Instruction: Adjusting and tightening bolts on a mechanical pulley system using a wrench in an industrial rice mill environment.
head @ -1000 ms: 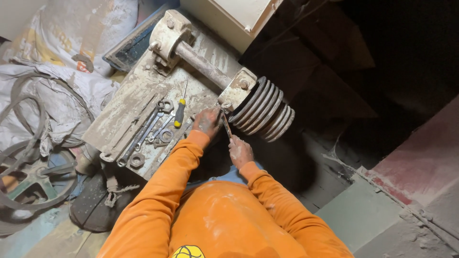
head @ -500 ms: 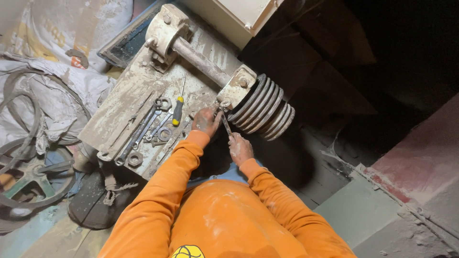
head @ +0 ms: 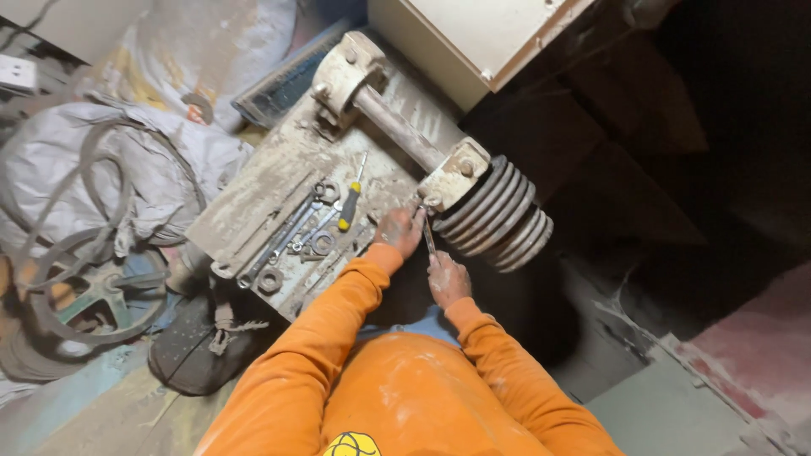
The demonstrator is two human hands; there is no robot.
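My left hand (head: 399,230) rests its fingers at the base of the pale bearing block (head: 454,173), close to a bolt there. My right hand (head: 448,279) grips the lower end of a slim metal wrench (head: 428,233) that points up to that same bolt. The block carries a steel shaft (head: 395,127) that runs to a second bearing block (head: 346,72). A grooved multi-belt pulley (head: 498,215) sits on the shaft's near end. Both arms wear orange sleeves.
On the dusty steel base plate (head: 262,190) lie several spanners (head: 283,236), a yellow-handled screwdriver (head: 348,207) and loose nuts (head: 319,245). Grey sacks and belts (head: 93,194) and a spoked wheel (head: 93,295) lie at left, a black shoe (head: 198,342) below. A cream cabinet (head: 473,34) stands behind.
The view has shifted slightly, so the machine sits a little lower in frame. Both hands stay at the bolt by the bearing block with the wrench, hardly moved.
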